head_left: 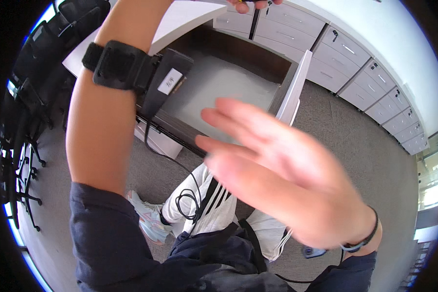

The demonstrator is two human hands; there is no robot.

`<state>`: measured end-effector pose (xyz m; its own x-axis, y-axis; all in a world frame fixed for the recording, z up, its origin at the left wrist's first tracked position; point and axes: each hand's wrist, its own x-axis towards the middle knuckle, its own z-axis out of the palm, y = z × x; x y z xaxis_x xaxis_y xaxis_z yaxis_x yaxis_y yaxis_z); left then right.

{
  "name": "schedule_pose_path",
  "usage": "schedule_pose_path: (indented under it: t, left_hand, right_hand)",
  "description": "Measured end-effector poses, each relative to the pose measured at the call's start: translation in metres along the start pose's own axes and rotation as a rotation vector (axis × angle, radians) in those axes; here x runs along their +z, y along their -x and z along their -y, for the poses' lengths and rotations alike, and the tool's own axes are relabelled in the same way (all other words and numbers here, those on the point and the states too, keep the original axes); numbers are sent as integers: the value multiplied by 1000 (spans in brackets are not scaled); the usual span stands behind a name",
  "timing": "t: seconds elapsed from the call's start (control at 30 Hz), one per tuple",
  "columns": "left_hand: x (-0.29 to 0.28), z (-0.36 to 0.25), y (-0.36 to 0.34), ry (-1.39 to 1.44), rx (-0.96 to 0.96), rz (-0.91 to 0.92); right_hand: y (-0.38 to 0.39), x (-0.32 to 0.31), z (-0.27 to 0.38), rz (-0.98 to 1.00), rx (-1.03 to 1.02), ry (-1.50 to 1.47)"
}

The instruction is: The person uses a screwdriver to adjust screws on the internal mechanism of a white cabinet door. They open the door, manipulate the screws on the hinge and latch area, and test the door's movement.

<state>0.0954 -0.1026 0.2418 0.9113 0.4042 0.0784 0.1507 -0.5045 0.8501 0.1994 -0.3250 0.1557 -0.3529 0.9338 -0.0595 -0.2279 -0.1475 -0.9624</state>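
At the top edge, my left hand [253,6] is partly cropped, its fingers curled on a dark object [248,1] that is mostly out of view. A black strap with a cabled device [119,65] is on my left forearm. My right hand [267,160], blurred by motion, is raised with fingers extended and apart, holding nothing, in front of an open drawer [228,78]. The drawer has dark walls and a grey bottom; the part behind my right hand is hidden.
A white desktop [180,17] is at the upper left of the drawer. Pale drawer cabinets [340,56] curve along the right. Black office chairs [34,78] line the left. My legs [194,204] and a looped black cable are below, over grey carpet [340,131].
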Motion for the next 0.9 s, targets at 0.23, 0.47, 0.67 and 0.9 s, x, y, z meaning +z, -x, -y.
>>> schedule_pose_path:
  t: [0.23,0.47,0.67,0.9]
  left_hand:
    - [21,-29,-12,128,202,-232]
    - [35,0,-19,-992,301,-718]
    - [35,23,-26,-1354,490,-773]
    - [37,13,-36,-1366,651,-790]
  right_hand:
    - [-65,28,-44,-195,-236,131]
    - [-53,30,-35,-174,-305,183]
    - [-58,32,-45,-191,-252,69]
    - [-64,32,-44,-248,-243,94]
